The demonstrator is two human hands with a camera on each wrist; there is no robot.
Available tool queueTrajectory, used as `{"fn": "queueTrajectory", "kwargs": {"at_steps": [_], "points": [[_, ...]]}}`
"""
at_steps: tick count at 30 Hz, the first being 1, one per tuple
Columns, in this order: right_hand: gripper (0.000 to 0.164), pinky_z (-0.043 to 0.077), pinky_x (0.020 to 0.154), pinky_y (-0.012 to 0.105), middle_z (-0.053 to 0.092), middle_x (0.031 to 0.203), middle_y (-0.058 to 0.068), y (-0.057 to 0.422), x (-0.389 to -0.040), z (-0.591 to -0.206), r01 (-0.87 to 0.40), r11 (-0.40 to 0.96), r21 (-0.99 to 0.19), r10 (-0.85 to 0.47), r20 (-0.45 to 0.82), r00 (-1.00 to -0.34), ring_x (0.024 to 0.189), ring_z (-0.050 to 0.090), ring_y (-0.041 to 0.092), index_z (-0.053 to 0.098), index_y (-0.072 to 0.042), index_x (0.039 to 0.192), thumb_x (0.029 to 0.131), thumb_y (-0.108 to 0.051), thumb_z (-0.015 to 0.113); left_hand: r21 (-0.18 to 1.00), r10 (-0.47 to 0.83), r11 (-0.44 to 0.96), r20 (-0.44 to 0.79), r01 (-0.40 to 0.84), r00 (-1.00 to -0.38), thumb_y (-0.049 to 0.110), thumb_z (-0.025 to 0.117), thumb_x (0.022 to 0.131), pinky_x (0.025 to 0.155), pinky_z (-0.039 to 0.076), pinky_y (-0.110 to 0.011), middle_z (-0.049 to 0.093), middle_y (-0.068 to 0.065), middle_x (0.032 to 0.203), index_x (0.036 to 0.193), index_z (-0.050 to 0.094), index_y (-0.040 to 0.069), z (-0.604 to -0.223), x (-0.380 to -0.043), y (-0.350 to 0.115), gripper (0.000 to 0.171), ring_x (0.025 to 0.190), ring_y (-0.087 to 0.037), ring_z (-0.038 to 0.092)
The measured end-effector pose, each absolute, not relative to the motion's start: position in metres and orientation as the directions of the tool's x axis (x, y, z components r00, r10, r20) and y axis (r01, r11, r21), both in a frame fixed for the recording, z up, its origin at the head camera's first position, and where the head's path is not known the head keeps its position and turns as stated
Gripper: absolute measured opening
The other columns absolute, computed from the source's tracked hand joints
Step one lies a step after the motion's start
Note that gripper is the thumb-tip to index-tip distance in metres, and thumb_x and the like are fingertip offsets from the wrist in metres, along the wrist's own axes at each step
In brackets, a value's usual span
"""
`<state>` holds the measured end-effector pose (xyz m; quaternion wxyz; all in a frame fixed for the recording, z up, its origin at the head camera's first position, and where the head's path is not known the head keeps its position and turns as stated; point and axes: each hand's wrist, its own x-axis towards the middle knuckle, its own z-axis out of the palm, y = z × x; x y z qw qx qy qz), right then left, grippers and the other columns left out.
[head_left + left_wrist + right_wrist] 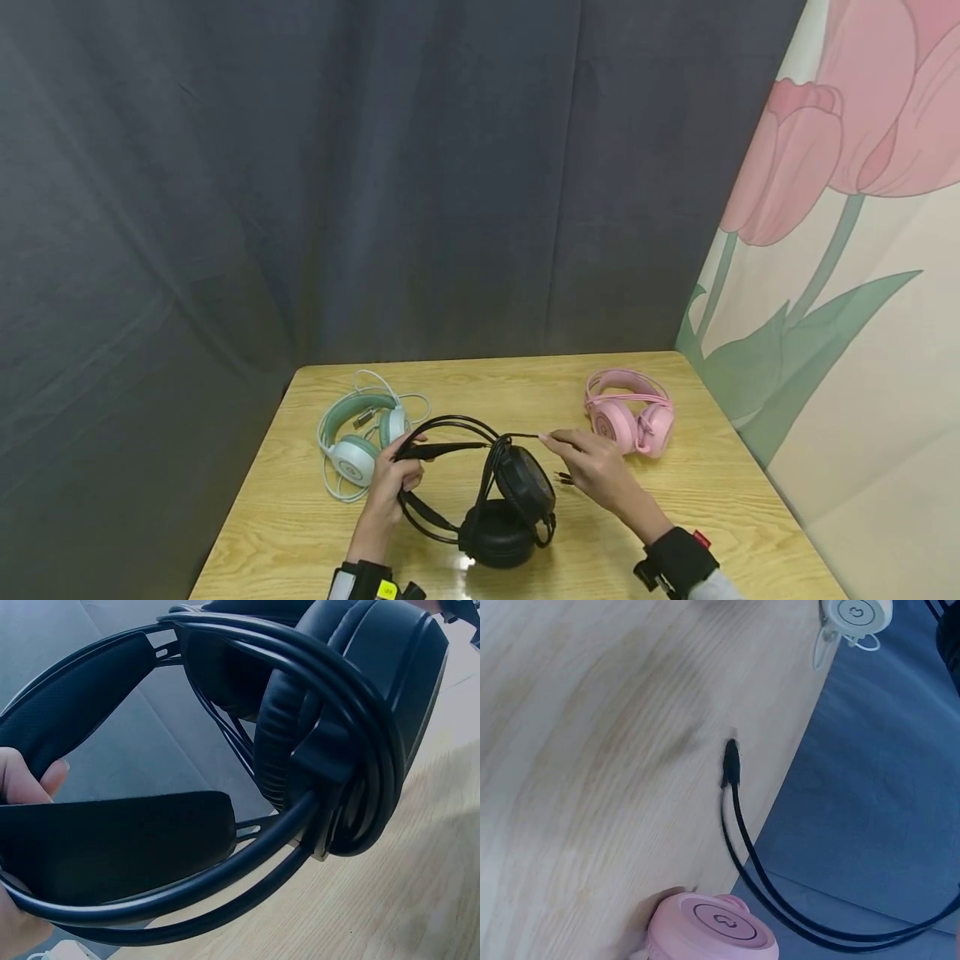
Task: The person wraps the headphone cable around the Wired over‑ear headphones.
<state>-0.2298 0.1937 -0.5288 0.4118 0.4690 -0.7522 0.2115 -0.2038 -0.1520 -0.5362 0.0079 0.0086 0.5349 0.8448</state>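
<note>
A yellow wood-grain table is lying below; over it, the left hand is gripping black padded headphones by the headband, the right hand pinching their thin black cable.

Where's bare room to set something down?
Free on the yellow wood-grain tabletop: the back strip between the mint-and-white plastic headphones and pink plastic headphones; and both near sides, each between a forearm and a side edge. Crowded: the middle, where the left grip holds black padded headphones and the right grip pinches a thin black cable.
</note>
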Motion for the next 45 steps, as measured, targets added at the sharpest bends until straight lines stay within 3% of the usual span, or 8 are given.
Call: {"fn": "queueTrajectory", "kwargs": {"at_steps": [6, 10, 12, 17, 21, 24, 38, 45], "points": [[0.088, 0.045, 0.064, 0.028, 0.058, 0.121, 0.007, 0.202, -0.224, -0.541, -0.802, 0.594, -0.062, -0.601, 0.629, -0.493, 0.089, 0.056, 0.018, 0.055, -0.015, 0.142, 0.065, 0.024, 0.067, 0.889, 0.000, -0.457, 0.014, 0.013, -1.000, -0.019, 0.046, 0.075, 0.043, 0.025, -0.018, 0.042, 0.002, 0.054, 0.104, 0.064, 0.006, -0.537, -0.204, -0.156, 0.043, 0.043, -0.004, 0.031], [0.037, 0.045, 0.057, 0.022, 0.062, 0.110, 0.009, 0.205, -0.229, -0.548, -0.807, 0.589, -0.031, -0.549, 0.718, -0.428, 0.081, 0.059, 0.016, 0.066, -0.011, 0.130, 0.101, 0.001, 0.047, 0.877, 0.008, -0.479, 0.029, 0.022, -1.000, -0.020, 0.046, 0.076, 0.043, 0.025, -0.017, 0.040, 0.004, 0.055, 0.106, 0.062, 0.004, -0.539, -0.204, -0.159, 0.042, 0.042, -0.003, 0.032], [0.038, 0.046, 0.055, 0.022, 0.063, 0.104, 0.008, 0.206, -0.231, -0.549, -0.805, 0.593, -0.019, -0.511, 0.764, -0.394, 0.077, 0.060, 0.016, 0.070, -0.009, 0.122, 0.108, -0.013, 0.036, 0.864, 0.021, -0.503, 0.039, 0.024, -0.999, -0.020, 0.045, 0.076, 0.042, 0.024, -0.017, 0.040, 0.004, 0.056, 0.107, 0.061, 0.003, -0.540, -0.204, -0.160, 0.042, 0.043, -0.002, 0.033], [0.036, 0.048, 0.060, 0.030, 0.062, 0.106, 0.009, 0.209, -0.232, -0.551, -0.776, 0.630, -0.027, -0.507, 0.742, -0.438, 0.082, 0.059, 0.020, 0.068, -0.009, 0.127, 0.101, 0.000, 0.043, 0.837, 0.022, -0.547, 0.056, 0.034, -0.998, -0.020, 0.044, 0.076, 0.042, 0.024, -0.015, 0.044, 0.003, 0.064, 0.106, 0.061, 0.004, -0.540, -0.205, -0.162, 0.042, 0.045, -0.001, 0.033], [0.083, 0.046, 0.063, 0.034, 0.057, 0.118, 0.011, 0.210, -0.230, -0.554, -0.750, 0.658, -0.067, -0.539, 0.653, -0.531, 0.094, 0.058, 0.023, 0.057, -0.014, 0.141, 0.068, 0.026, 0.052, 0.807, -0.007, -0.590, 0.023, 0.022, -1.000, -0.022, 0.041, 0.074, 0.041, 0.024, -0.014, 0.049, -0.002, 0.069, 0.106, 0.056, 0.002, -0.539, -0.206, -0.162, 0.043, 0.044, -0.001, 0.033], [0.091, 0.046, 0.060, 0.032, 0.058, 0.119, 0.011, 0.210, -0.229, -0.557, -0.744, 0.665, -0.070, -0.529, 0.659, -0.535, 0.094, 0.059, 0.023, 0.056, -0.015, 0.141, 0.062, 0.031, 0.055, 0.782, -0.018, -0.624, -0.008, 0.005, -1.000, -0.024, 0.038, 0.073, 0.040, 0.024, -0.014, 0.048, -0.004, 0.070, 0.107, 0.051, 0.001, -0.538, -0.207, -0.162, 0.044, 0.043, -0.001, 0.031], [0.036, 0.052, 0.052, 0.026, 0.072, 0.102, 0.012, 0.203, -0.235, -0.558, -0.792, 0.610, 0.006, -0.368, 0.888, -0.277, 0.063, 0.064, 0.011, 0.066, 0.003, 0.119, 0.107, -0.012, 0.036, 0.651, 0.049, -0.759, 0.044, -0.009, -0.998, -0.022, 0.035, 0.074, 0.041, 0.022, -0.012, 0.056, -0.007, 0.076, 0.101, 0.054, 0.007, -0.529, -0.210, -0.160, 0.044, 0.046, 0.000, 0.029], [0.032, 0.057, 0.073, 0.041, 0.068, 0.116, 0.013, 0.200, -0.232, -0.563, -0.778, 0.627, -0.042, -0.464, 0.783, -0.415, 0.095, 0.069, 0.031, 0.069, -0.003, 0.121, 0.100, 0.000, 0.046, 0.626, 0.031, -0.780, 0.019, -0.012, -0.999, -0.023, 0.033, 0.074, 0.040, 0.023, -0.012, 0.056, -0.008, 0.076, 0.100, 0.052, 0.006, -0.528, -0.211, -0.160, 0.043, 0.045, -0.001, 0.028]]}}
